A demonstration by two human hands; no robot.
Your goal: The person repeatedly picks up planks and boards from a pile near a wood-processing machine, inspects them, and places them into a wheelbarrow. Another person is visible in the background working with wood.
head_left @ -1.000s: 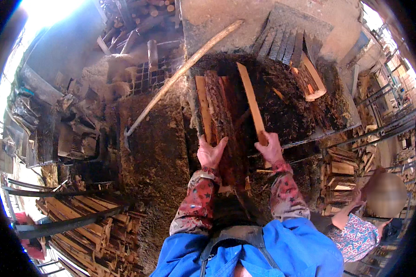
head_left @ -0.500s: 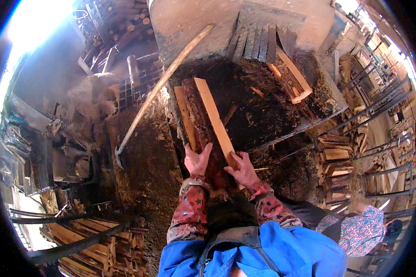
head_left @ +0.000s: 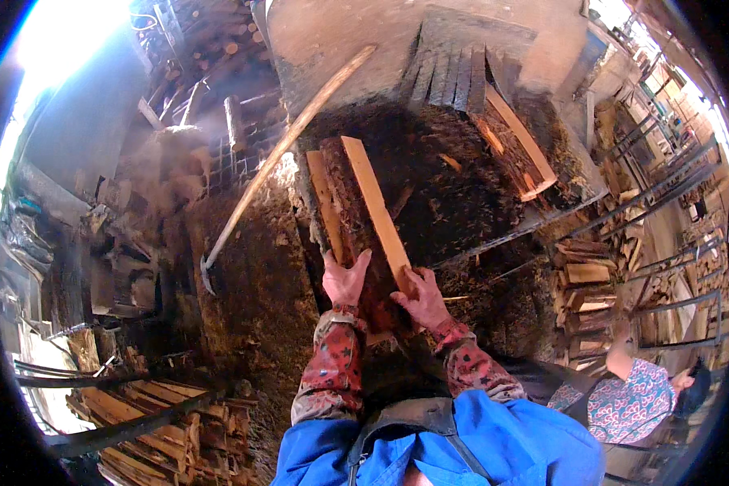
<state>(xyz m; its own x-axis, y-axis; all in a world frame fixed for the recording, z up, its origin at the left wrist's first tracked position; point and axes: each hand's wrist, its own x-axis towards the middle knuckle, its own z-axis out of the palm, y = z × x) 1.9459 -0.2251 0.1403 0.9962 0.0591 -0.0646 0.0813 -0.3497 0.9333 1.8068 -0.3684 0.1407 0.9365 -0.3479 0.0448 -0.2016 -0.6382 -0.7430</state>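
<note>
The right hand (head_left: 421,297) has brought the flat board (head_left: 380,206) it grips in beside the rough bark wood (head_left: 351,194). Now the pieces sit together between both hands, the left hand (head_left: 345,282) holding the left board (head_left: 325,194).

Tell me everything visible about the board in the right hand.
The board is long, narrow and pale tan, apparently sawn wood, with straight long edges. It points away from the person, far end angled left, alongside a dark, bark-covered piece on its left; whether the two touch is hard to tell. The right hand grips and partly hides it toward its near end.
</note>
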